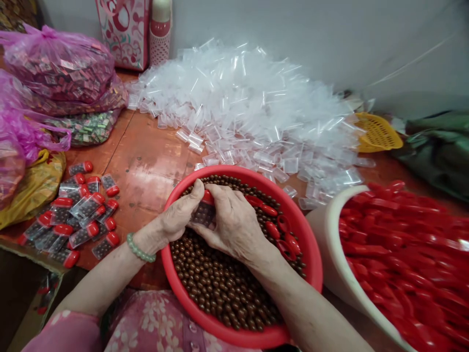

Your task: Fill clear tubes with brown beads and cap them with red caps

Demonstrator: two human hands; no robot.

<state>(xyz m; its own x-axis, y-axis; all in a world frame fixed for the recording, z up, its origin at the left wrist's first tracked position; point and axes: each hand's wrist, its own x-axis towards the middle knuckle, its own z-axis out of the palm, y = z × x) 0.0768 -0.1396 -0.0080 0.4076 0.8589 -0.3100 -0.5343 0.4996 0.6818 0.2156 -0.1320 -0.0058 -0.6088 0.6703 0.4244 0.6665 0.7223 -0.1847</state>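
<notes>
Both hands meet over a red basin (pixel 169 274) full of shiny brown balls (pixel 216 288). Between them is a small clear plastic box (pixel 203 215) filled with brown balls, a red cap at its top end. My left hand (pixel 181 212), with a green bead bracelet at the wrist, is closed on the box's left side, thumb up by the cap. Fingers of my right hand (pixel 236 220) wrap round the right side and press at the red cap. Several loose red caps (pixel 273 230) lie on the balls to the right.
Filled boxes with red caps (pixel 78 210) lie on the table at left, above a carton (pixel 22 288). Empty clear boxes (pixel 249 102) form a large heap behind the basin. A white bucket (pixel 330 230) of red caps stands right. Purple bags (pixel 58 68) sit back left; a yellow basket (pixel 381 132) back right.
</notes>
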